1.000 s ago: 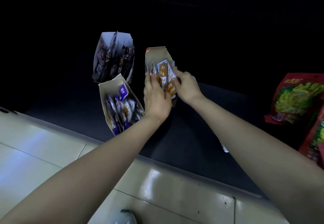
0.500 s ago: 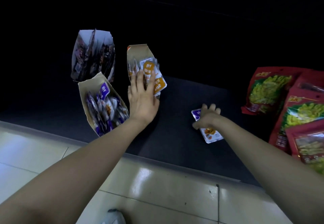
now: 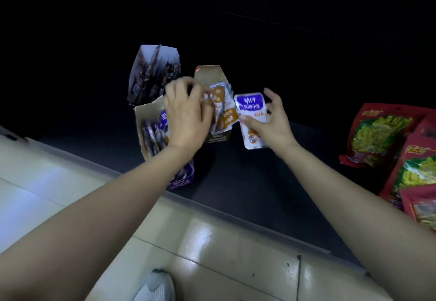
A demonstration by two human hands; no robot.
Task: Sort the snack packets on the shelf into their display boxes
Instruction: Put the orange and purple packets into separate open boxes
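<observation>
My right hand (image 3: 271,121) holds a white snack packet with a purple label (image 3: 252,114), lifted off the dark shelf (image 3: 236,182) just right of the middle display box. That box (image 3: 210,74) holds orange-labelled packets (image 3: 227,118). My left hand (image 3: 186,112) hovers over its left side, fingers curled at the orange packets. The front-left box (image 3: 147,109) holds purple-labelled packets (image 3: 162,119). A third box (image 3: 146,64) at the back left holds dark packets.
Large red bags with yellow-green snacks (image 3: 377,135) stand on the shelf at the right. The shelf's front edge (image 3: 236,211) runs diagonally, with pale floor tiles (image 3: 212,253) and my shoe (image 3: 155,286) below. The back of the shelf is dark.
My right hand picked the purple-labelled packet up off the shelf and carried it left and up toward the boxes. My left hand stayed at the orange-packet box, its fingers curling.
</observation>
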